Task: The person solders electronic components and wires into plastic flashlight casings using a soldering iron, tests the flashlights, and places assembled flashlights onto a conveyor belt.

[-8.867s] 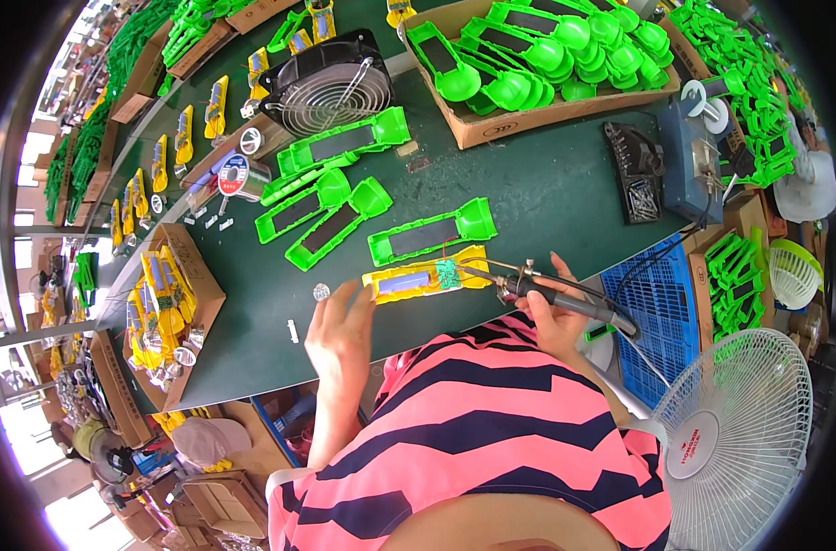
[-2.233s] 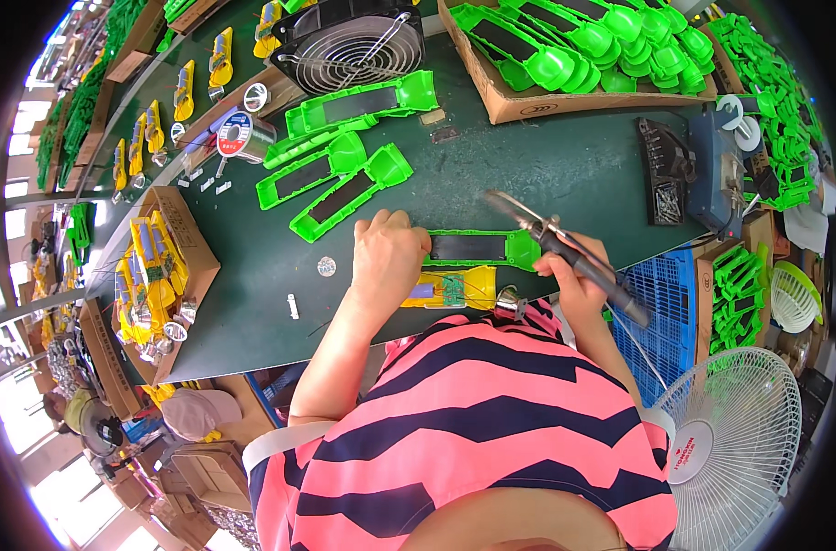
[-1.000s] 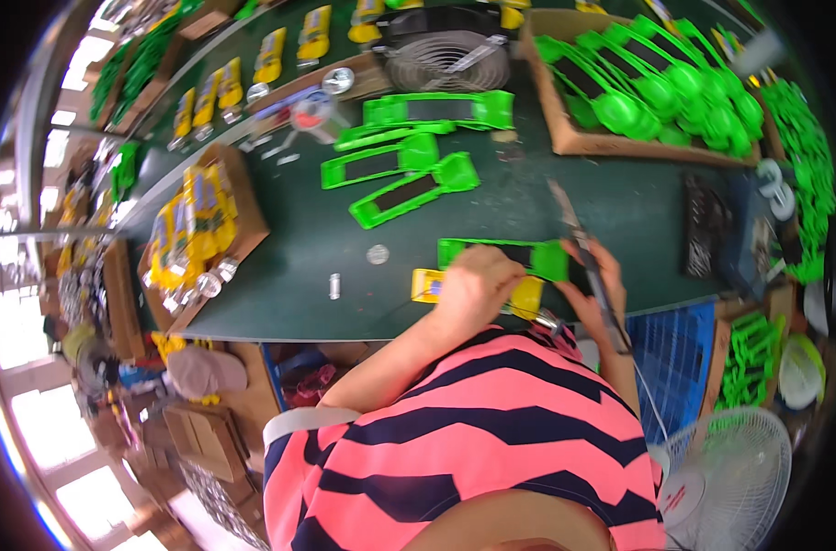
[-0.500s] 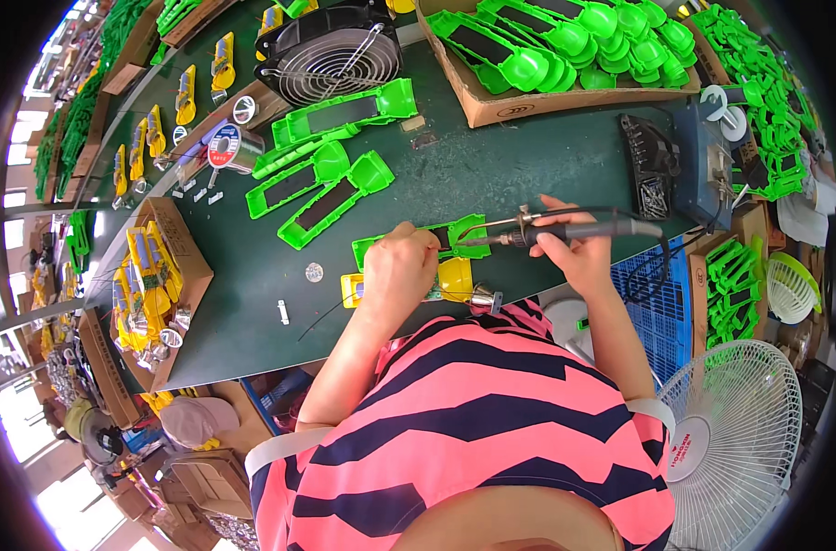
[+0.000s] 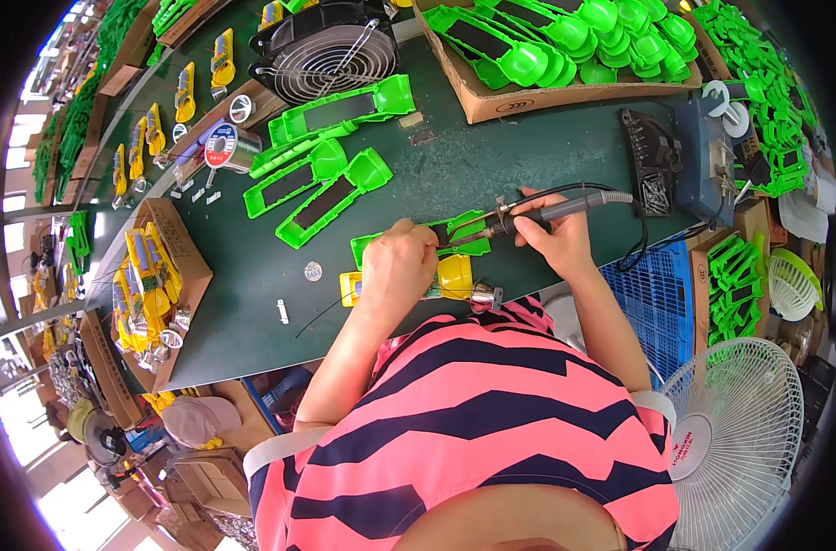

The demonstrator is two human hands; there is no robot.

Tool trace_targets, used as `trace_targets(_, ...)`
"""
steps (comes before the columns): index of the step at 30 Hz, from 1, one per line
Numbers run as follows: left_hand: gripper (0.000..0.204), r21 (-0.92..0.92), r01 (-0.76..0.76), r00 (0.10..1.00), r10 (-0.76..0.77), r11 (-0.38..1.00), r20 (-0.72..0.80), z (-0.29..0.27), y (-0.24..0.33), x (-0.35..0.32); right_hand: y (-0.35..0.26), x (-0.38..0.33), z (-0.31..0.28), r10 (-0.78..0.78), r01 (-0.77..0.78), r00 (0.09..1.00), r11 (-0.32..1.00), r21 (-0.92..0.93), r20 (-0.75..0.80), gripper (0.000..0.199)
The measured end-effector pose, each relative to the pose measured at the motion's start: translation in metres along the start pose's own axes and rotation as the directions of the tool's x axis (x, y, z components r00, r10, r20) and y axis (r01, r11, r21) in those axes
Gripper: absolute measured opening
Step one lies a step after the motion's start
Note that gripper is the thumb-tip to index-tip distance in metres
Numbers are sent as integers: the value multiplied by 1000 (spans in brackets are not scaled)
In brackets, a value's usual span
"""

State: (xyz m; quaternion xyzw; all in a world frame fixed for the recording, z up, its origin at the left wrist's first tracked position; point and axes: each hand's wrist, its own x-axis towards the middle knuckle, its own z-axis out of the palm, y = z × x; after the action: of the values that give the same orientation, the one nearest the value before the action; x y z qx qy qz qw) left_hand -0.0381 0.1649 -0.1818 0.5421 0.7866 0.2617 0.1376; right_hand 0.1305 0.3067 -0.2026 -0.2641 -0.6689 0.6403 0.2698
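Note:
My right hand grips a soldering iron that has a thin metal tube beside its shaft. The iron points left, and its tip is close to the fingertips of my left hand. Those left fingers are pinched together; whatever is between them is hidden. Beneath the tip and the left hand is a green plastic housing. Nearer to me, a yellow lamp body with a silver reflector cup lies partly covered by my left hand. A dark wire sticks out to its left.
Several green housings lie beyond my left hand, by a black fan and a solder spool. Boxes hold green housings and yellow lamp bodies. A soldering station stands right, its cable hanging near my right arm.
My right hand has moved left with the soldering iron, bringing its tip nearer my left fingers. The iron's cable has shifted left too. My left hand stays nearly in place.

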Motion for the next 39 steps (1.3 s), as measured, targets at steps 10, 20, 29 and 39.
trace_targets(10,7,40,-14,1000,14,999,7,-1,4,1,-8,3,-1,30,-29,999,999,-27,15,12)
trace_targets(20,8,66,-4,1000,2,998,23,-2,5,2,-23,-30,11,-237,217,962,965,-146,-135,13)
trace_targets(29,9,99,-8,1000,5,995,27,-2,7,2,-21,-44,58,-61,165,971,872,-460,232,75)
trace_targets(39,27,-323,19,999,-34,946,-41,-25,14,-19,-16,-40,55,-138,221,970,847,-483,201,69)
